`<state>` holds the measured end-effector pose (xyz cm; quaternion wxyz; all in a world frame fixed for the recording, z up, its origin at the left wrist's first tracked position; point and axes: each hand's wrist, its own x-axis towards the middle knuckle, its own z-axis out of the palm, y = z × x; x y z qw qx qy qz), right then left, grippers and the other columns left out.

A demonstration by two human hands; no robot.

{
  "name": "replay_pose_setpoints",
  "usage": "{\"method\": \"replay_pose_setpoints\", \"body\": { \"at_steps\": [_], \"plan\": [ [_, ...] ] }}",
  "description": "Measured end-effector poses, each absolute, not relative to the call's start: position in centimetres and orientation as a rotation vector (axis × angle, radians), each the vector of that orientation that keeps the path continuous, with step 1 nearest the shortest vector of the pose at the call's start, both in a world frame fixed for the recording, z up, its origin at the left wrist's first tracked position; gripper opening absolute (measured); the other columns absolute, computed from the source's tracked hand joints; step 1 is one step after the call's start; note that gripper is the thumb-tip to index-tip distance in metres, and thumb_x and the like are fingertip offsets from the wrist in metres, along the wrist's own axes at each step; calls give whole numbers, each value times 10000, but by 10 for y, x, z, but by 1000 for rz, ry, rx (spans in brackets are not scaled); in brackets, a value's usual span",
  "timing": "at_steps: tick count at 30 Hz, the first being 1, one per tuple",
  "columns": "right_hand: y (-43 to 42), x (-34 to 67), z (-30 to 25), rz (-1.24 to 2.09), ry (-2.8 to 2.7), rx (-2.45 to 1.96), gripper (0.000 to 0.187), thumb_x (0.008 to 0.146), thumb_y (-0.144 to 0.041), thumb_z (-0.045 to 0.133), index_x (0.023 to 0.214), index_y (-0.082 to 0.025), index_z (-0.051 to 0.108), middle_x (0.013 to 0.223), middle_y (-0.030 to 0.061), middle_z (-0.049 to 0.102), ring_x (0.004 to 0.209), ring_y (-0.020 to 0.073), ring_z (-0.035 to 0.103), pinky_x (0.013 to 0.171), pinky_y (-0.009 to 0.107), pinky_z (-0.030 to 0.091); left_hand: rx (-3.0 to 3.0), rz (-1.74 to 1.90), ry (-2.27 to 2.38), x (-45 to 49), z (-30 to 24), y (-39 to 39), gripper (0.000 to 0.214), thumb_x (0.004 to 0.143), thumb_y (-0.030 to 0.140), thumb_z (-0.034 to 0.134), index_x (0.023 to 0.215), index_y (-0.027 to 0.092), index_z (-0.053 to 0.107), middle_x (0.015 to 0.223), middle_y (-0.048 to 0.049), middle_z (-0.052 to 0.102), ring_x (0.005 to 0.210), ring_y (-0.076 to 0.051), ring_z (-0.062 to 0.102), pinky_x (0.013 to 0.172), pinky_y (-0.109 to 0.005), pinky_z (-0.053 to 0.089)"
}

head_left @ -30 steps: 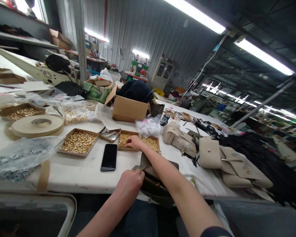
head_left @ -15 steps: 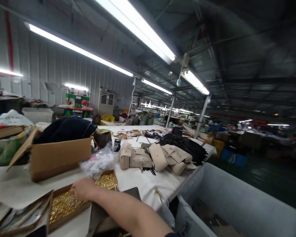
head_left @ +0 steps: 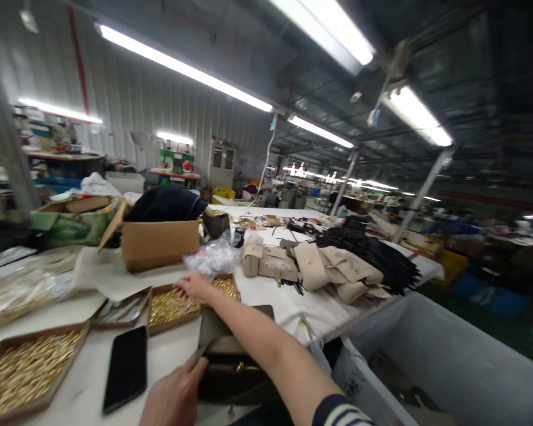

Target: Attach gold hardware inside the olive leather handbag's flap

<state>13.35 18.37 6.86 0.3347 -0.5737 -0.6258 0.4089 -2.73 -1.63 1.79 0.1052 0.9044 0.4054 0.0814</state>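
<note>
My right hand [head_left: 194, 286] reaches across to a cardboard tray of small gold metal pieces [head_left: 171, 307]; its fingers are bunched over the pieces, and what they pinch is too small to see. My left hand [head_left: 171, 399] sits at the near table edge, its thumb and fingers closed on the rim of a dark olive bag [head_left: 231, 370] with a gold fitting. The bag lies partly under my right forearm. The view is blurred by motion.
A black phone [head_left: 127, 367] lies left of the bag, beside another tray of gold pieces [head_left: 22, 373]. Behind stand an open cardboard box [head_left: 160, 242], a crumpled plastic bag [head_left: 211, 257], beige bags [head_left: 320, 266] and black material [head_left: 373, 254]. A grey bin [head_left: 426, 355] stands to the right of the table.
My head swung right, then partly back left, so the phone and my left hand are in view again. My right hand has stayed at the gold-piece tray throughout.
</note>
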Motion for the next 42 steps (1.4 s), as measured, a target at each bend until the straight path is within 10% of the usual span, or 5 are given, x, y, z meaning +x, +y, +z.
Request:
{"method": "replay_pose_setpoints", "body": {
  "at_steps": [9,17,22,30,42],
  "plan": [
    [200,161,36,1353,-1432,-1220,416,984,-561,836,1099,-169,753,1118,92,770,804,132,670,707,199,552,2529,155,1231,-23,60,-32,457,955,-4,463,1280,213,701,1218,-99,763,1151,-293,762,951,-399,634],
    [201,155,21,1178,-1592,-1403,333,867,-389,931,1017,-113,818,924,92,771,689,145,628,620,226,495,2517,242,1211,-26,54,-34,440,977,8,436,1262,214,700,1207,-89,756,1130,-310,758,928,-430,635],
    [201,146,17,830,-1782,-1535,489,878,-253,884,1350,-199,769,1367,120,723,914,176,704,864,290,600,2519,266,1207,-28,51,-35,417,976,10,434,1227,208,702,1174,-92,757,1102,-310,758,915,-436,637],
    [201,136,4,585,-2207,-1801,451,680,-448,1084,555,-200,728,671,96,717,776,266,718,810,310,569,2516,268,1218,-28,53,-34,394,954,-3,469,1198,210,695,1177,-95,763,1087,-285,754,893,-377,616],
    [200,128,-3,543,-2185,-1730,132,956,-115,798,847,-174,844,902,89,809,888,234,745,838,267,521,2519,292,1204,-30,45,-34,412,925,-12,479,1198,212,691,1157,-86,754,1086,-310,756,882,-404,616]
  ]
}}
